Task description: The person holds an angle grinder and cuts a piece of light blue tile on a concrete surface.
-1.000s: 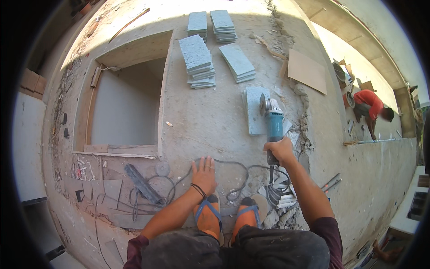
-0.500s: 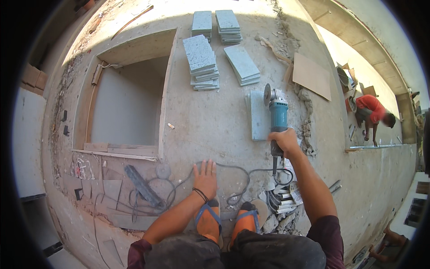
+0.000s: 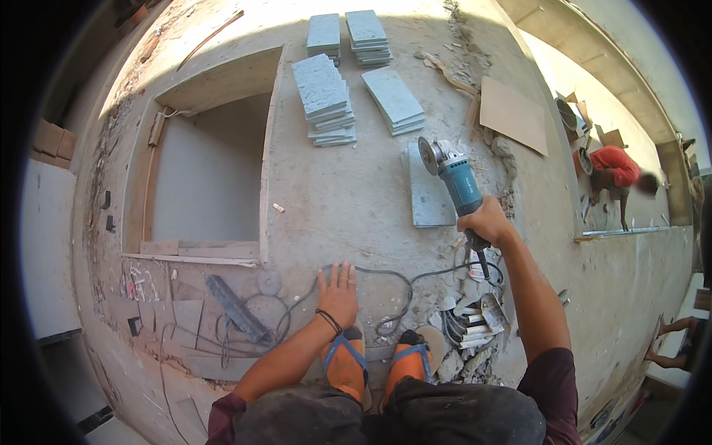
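Note:
My right hand (image 3: 486, 221) is wrapped round the black rear grip of a teal angle grinder (image 3: 461, 185). The grinder points away from me and tilts left, and its round cutting disc (image 3: 429, 156) is at the far end. Partly behind the grinder lies a grey stone tile (image 3: 429, 204) on the floor. My left hand (image 3: 339, 293) holds nothing; its fingers are stretched out, above or on the floor just in front of my feet. A black power cord (image 3: 393, 276) winds past its fingertips and on toward the grinder.
Stacked tiles (image 3: 323, 85) stand ahead, with a shorter stack (image 3: 393, 100) beside them. A framed opening (image 3: 208, 170) is at left. Rubble (image 3: 471, 360) and a cardboard sheet (image 3: 513, 116) lie at right. Another person in red (image 3: 614, 167) bends down at far right.
My right hand has moved slightly right and up, tilting the grinder so its disc end swings left. My left hand has hardly moved. The person in red has shifted a little.

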A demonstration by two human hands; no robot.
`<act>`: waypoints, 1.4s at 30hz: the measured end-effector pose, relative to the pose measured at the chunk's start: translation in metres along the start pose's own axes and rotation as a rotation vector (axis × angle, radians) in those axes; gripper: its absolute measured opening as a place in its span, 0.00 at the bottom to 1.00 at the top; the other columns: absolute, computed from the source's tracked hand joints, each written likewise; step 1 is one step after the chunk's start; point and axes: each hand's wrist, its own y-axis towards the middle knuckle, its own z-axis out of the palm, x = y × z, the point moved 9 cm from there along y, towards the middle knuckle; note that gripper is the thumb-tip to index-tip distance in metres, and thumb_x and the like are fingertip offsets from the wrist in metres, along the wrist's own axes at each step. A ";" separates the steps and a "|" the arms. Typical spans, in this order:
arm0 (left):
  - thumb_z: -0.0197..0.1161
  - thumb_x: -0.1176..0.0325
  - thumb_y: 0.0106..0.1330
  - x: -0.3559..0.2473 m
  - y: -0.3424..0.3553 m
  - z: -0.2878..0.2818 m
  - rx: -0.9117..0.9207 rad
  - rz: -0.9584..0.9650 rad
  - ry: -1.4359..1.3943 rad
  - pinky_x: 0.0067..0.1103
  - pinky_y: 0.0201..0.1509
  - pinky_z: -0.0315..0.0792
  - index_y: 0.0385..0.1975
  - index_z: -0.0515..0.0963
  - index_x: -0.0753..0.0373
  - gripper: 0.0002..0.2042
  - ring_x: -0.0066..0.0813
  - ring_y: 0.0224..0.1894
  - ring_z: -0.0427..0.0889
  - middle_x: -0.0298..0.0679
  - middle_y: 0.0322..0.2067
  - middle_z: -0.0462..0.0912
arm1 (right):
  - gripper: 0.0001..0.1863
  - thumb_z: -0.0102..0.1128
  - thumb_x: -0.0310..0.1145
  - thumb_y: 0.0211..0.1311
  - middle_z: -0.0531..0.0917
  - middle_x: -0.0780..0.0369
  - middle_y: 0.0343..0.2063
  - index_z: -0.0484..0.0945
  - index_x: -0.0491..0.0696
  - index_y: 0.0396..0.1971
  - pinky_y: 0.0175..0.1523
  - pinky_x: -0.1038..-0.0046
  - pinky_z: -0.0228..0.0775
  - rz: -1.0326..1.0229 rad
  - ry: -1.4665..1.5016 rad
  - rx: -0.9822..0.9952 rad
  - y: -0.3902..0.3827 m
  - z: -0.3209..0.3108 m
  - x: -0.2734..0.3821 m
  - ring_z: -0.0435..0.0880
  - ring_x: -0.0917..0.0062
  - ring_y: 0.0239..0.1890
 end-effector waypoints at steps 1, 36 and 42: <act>0.69 0.47 0.66 0.001 0.000 0.001 0.010 -0.005 0.015 0.62 0.80 0.36 0.80 0.50 0.71 0.51 0.56 0.83 0.44 0.55 0.81 0.49 | 0.22 0.79 0.33 0.34 0.84 0.56 0.26 0.81 0.35 0.30 0.36 0.65 0.78 -0.005 -0.015 0.006 0.001 0.002 0.001 0.83 0.69 0.27; 0.68 0.48 0.67 0.000 -0.001 0.002 0.032 -0.020 0.029 0.60 0.80 0.37 0.80 0.49 0.72 0.50 0.56 0.83 0.43 0.55 0.81 0.48 | 0.21 0.77 0.36 0.33 0.84 0.55 0.25 0.83 0.36 0.28 0.41 0.65 0.79 -0.067 -0.191 0.044 0.003 -0.008 -0.005 0.85 0.67 0.28; 0.68 0.47 0.66 -0.001 -0.001 0.000 0.036 -0.025 0.028 0.60 0.80 0.37 0.80 0.49 0.71 0.51 0.55 0.83 0.43 0.54 0.82 0.48 | 0.24 0.77 0.37 0.33 0.85 0.51 0.26 0.83 0.34 0.31 0.43 0.64 0.79 -0.054 -0.219 0.038 -0.008 -0.012 -0.024 0.87 0.64 0.30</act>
